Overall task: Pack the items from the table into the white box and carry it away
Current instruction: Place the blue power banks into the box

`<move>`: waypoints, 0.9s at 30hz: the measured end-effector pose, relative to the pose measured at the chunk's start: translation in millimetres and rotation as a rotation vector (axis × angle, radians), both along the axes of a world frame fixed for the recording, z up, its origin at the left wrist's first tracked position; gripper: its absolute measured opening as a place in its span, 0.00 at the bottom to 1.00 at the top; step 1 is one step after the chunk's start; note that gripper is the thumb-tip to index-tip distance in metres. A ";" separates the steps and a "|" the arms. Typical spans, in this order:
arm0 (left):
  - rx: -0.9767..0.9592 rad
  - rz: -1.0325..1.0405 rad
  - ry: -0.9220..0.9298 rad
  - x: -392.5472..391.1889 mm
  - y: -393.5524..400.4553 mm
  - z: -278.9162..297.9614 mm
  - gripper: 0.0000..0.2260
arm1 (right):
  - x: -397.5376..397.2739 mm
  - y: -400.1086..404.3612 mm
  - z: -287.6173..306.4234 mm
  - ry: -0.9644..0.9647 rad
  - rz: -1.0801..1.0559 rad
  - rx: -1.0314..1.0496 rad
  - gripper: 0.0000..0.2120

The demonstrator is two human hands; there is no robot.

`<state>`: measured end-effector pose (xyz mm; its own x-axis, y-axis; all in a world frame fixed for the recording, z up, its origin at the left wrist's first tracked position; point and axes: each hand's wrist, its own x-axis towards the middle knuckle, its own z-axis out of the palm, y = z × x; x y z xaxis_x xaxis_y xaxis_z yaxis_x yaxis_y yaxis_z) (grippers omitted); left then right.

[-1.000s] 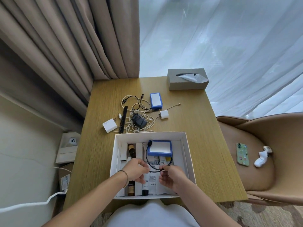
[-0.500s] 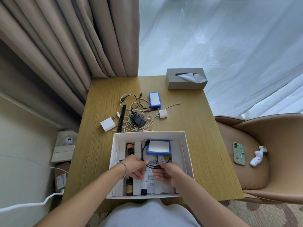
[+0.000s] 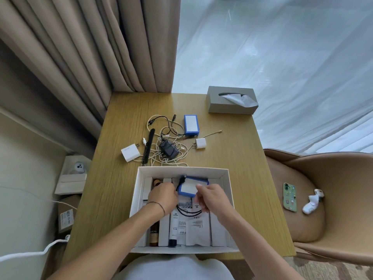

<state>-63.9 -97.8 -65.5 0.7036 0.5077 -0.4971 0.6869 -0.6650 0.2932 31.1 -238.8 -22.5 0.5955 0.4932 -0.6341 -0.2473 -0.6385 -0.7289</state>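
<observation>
- now your left hand [image 3: 163,196] and right hand [image 3: 212,197] both curl round the blue pack [image 3: 188,188] and its black cable [image 3: 188,212] inside the white box [image 3: 227,179].
- behind it a cable tangle [image 3: 171,150], two chargers, a comb [image 3: 148,146] and a second blue pack [image 3: 191,125] lie on the table [image 3: 232,158].

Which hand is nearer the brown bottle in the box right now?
Left. The left hand lies right over the brown bottle, covering its middle. The right hand is further right, past the blue-edged device, over the white packets.
</observation>
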 end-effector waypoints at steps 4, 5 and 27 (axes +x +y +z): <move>0.138 -0.148 -0.469 -8.3 13.3 26.1 0.12 | 22.9 19.8 19.0 -0.138 -0.014 0.107 0.21; 0.154 -0.173 -0.595 -8.9 21.3 32.0 0.12 | 29.7 27.1 22.3 -0.159 -0.019 0.130 0.21; 0.152 0.079 -0.355 11.6 100.2 -1.6 0.16 | 180.8 224.5 -75.4 -0.765 0.275 -0.547 0.32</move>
